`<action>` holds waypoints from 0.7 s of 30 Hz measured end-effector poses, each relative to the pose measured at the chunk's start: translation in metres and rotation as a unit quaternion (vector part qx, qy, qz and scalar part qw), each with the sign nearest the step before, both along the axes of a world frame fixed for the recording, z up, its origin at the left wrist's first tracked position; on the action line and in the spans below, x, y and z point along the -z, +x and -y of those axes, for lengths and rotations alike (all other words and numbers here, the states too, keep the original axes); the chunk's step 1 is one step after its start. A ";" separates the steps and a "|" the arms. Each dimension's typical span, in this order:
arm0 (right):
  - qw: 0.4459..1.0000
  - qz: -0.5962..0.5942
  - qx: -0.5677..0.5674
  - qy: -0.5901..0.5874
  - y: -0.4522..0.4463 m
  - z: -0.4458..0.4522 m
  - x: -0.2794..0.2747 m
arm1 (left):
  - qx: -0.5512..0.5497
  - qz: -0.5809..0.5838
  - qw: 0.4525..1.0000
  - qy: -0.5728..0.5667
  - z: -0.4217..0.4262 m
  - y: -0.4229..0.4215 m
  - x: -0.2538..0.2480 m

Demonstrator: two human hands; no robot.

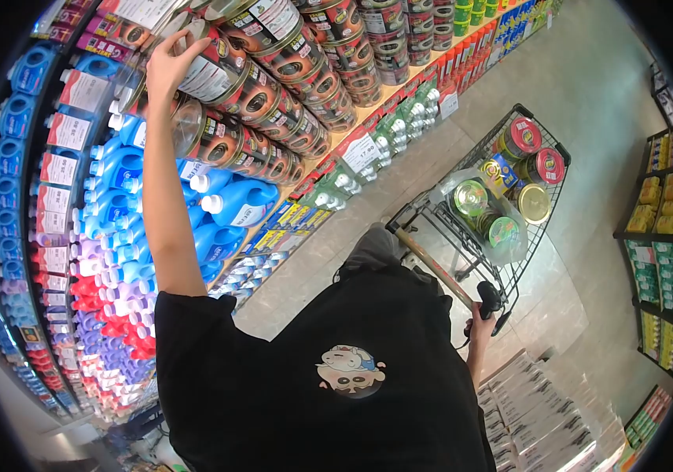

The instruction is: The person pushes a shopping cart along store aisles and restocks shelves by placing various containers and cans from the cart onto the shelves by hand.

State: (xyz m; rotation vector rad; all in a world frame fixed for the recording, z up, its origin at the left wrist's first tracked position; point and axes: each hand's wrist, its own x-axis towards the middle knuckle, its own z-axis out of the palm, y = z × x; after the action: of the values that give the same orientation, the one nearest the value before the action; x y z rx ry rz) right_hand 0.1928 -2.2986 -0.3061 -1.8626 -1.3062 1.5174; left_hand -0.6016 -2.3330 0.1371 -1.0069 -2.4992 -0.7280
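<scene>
My left hand is raised to the shelf, its fingers and thumb gripping the upper end of a large dark can with a red-and-white label. Similar cans stand stacked around it. Down on the right, my right hand wraps round the handle of a shopping cart, beside a black knob-like end piece. Inside the cart are cans with red lids, a gold-lidded can and green-topped cans in a clear plastic bag.
Blue detergent bottles fill the shelf below my left arm, with price tags along the rack. Green packs line the shelf's lower edge. Stacked cartons stand behind the cart. Another stocked shelf is across the aisle.
</scene>
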 end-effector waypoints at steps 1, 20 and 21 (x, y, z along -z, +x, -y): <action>1.000 0.001 0.002 -0.001 0.001 0.000 0.002 | 0.001 0.017 1.000 -0.010 -0.001 0.003 -0.001; 0.999 0.025 0.047 0.009 -0.007 0.005 -0.014 | 0.651 0.039 0.688 -0.318 -0.035 0.340 0.402; 0.998 0.023 0.049 0.012 -0.008 0.006 -0.015 | 0.644 0.052 0.683 -0.340 -0.032 0.345 0.404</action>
State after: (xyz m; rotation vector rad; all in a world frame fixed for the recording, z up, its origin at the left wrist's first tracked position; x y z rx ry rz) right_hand 0.1852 -2.3042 -0.2916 -1.9286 -1.2287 1.4106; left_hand -0.2564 -2.3009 -0.2673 -3.1305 -1.7190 -0.0240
